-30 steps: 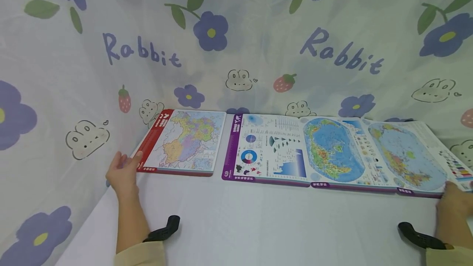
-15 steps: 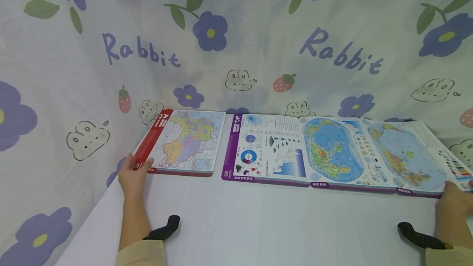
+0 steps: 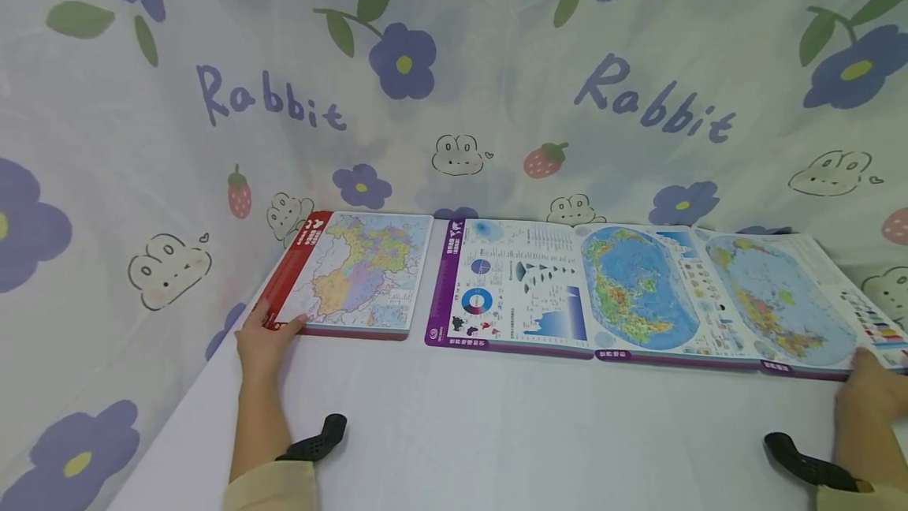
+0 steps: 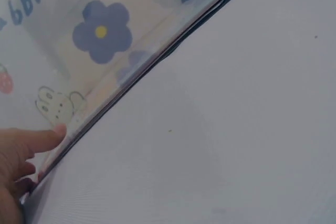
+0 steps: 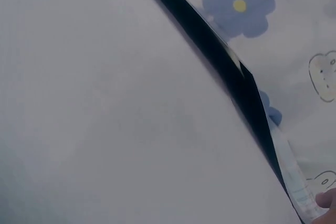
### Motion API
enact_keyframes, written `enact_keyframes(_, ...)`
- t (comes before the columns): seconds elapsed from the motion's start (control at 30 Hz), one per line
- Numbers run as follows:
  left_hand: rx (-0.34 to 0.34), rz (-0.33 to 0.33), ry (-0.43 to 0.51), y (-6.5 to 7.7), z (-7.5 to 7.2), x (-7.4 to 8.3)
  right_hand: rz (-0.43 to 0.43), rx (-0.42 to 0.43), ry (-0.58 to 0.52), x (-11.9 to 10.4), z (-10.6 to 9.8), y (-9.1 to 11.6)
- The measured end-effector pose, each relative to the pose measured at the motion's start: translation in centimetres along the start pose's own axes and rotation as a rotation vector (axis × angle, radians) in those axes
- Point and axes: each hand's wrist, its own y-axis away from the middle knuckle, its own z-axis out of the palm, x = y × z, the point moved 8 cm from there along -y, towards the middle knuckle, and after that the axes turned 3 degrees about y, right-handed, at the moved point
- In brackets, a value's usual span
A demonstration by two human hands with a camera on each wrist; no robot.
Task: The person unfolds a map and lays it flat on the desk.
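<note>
A folded map (image 3: 362, 274) with a red left band and a coloured map of China lies flat at the back left in the head view. My left hand (image 3: 264, 345) grips its front left corner, thumb on top. In the left wrist view the thumb (image 4: 50, 139) lies over the edge, the other fingers curled below. To the right stretches an unfolded world map (image 3: 641, 290) of several panels with a purple band. My right hand (image 3: 871, 385) holds its front right end, thumb on top; its outer side is cut off. A fingertip (image 5: 326, 199) shows on the map in the right wrist view.
A white-covered table (image 3: 539, 424) extends in front of both maps. Behind and to the left hangs a cloth (image 3: 496, 61) printed with flowers, rabbits and strawberries, close to the maps' back edges. A narrow strip of table separates the two maps.
My left hand has moved right and slightly down, from the folded map's left side round to its front left corner. The right hand and both maps have stayed nearly still.
</note>
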Motion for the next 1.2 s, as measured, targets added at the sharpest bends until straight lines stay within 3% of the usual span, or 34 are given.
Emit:
enact_keyframes(0.17, -0.044, 0.057, -0.138, 0.0, 0.5, 0.4, -0.012, -0.003, -0.018, 0.0, -0.4, 0.4)
enact_keyframes(0.3, -0.047, 0.071, -0.161, 0.1, 0.6, 0.3, -0.039, 0.014, -0.094, -0.2, -0.4, 0.7)
enact_keyframes(0.4, -0.046, 0.085, -0.202, 0.0, 0.6, 0.2, -0.063, 0.01, -0.185, -0.4, -0.2, 1.1)
enact_keyframes(0.67, -0.022, 0.099, -0.297, -0.1, 0.7, -0.3, -0.093, -0.127, -0.465, -1.0, 0.8, 3.5)
enact_keyframes(1.03, -0.003, 0.09, -0.278, -0.1, 0.5, 0.0, -0.267, -0.229, -0.447, -2.5, 2.1, 6.2)
enact_keyframes(1.2, -0.006, 0.094, -0.281, -0.2, 0.6, 0.2, -0.245, -0.294, -0.446, -2.4, 3.0, 7.2)
